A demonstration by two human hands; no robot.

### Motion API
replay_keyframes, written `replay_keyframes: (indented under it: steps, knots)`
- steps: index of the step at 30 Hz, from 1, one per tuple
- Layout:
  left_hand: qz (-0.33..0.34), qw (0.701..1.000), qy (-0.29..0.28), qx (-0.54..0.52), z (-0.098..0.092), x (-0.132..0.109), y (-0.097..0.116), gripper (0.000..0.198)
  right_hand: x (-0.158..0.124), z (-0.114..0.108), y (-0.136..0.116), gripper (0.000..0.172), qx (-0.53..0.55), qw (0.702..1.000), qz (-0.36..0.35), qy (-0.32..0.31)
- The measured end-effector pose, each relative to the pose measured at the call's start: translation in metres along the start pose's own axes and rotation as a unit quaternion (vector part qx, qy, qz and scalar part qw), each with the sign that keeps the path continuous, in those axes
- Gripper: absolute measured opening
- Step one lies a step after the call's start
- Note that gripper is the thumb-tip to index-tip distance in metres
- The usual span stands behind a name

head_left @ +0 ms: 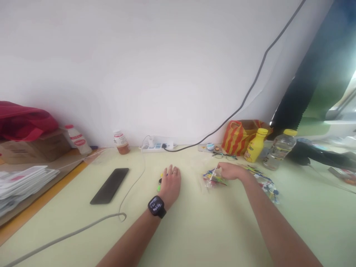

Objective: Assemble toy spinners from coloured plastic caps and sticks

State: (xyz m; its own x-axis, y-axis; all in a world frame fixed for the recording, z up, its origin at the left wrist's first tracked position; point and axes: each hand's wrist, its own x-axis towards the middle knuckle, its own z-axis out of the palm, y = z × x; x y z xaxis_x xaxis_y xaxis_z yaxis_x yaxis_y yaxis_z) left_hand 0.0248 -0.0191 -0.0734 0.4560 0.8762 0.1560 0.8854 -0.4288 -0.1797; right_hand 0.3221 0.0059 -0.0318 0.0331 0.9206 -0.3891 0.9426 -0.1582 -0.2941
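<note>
My left hand (170,183) rests palm down on the pale green table (194,230), fingers stretched forward, a ring on one finger and a black smartwatch (157,206) on the wrist. Small bright pieces (159,184), green and yellow, lie at its left edge, touching or just under the fingers. My right hand (232,171) is curled on a clear plastic bag of small colourful pieces (213,179). More colourful pieces in plastic (268,185) lie to the right of that forearm.
A black phone (109,185) lies left of my hands, with a grey cable (83,228) beside it. Along the wall stand a power strip (157,147), two small bottles (121,142), glasses (224,155), a striped bag (236,138), a yellow bottle (256,145) and a clear bottle (276,150). Papers (22,181) and a box sit far left.
</note>
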Motion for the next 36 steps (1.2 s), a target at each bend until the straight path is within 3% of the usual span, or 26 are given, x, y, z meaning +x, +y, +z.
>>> replay_keyframes:
  steps: [5, 8, 13, 17, 20, 24, 27, 32, 36]
  knots:
    - [-0.003, 0.996, 0.025, -0.088, -0.015, 0.005, 0.000, 0.056, -0.015, -0.006, -0.011, 0.047, 0.031, 0.998, -0.059, -0.002]
    - [0.001, 0.980, 0.026, -0.198, -0.029, 0.009, 0.001, 0.044, -0.030, -0.012, -0.023, 0.040, 0.082, 0.985, -0.153, 0.014]
    - [0.025, 0.900, -0.007, -0.435, -0.051, 0.010, 0.001, 0.055, -0.065, -0.025, -0.048, 0.032, 0.123, 0.945, -0.299, 0.044]
    - [0.093, 0.827, -0.054, -0.551, -0.059, 0.009, 0.004, 0.066, -0.086, -0.034, -0.058, 0.030, 0.125, 0.943, -0.295, 0.092]
    - [0.078, 0.812, -0.080, -0.573, -0.053, 0.011, 0.006, 0.079, -0.090, -0.038, -0.057, 0.029, 0.137, 0.942, -0.273, 0.137]
    - [0.090, 0.789, -0.124, -0.595, -0.038, 0.016, 0.006, 0.070, -0.085, -0.043, -0.052, 0.026, 0.191, 0.922, -0.292, 0.169]
    - [0.086, 0.789, -0.127, -0.594, -0.031, 0.018, 0.006, 0.059, -0.077, -0.048, -0.040, 0.024, 0.237, 0.912, -0.278, 0.187]
    - [0.075, 0.832, -0.113, -0.537, -0.031, 0.018, 0.003, 0.050, -0.038, -0.045, 0.003, 0.023, 0.333, 0.905, -0.163, 0.209]
    - [0.060, 0.865, -0.132, -0.480, -0.037, 0.016, -0.002, 0.048, 0.002, -0.025, 0.035, 0.023, 0.454, 0.854, -0.082, 0.242]
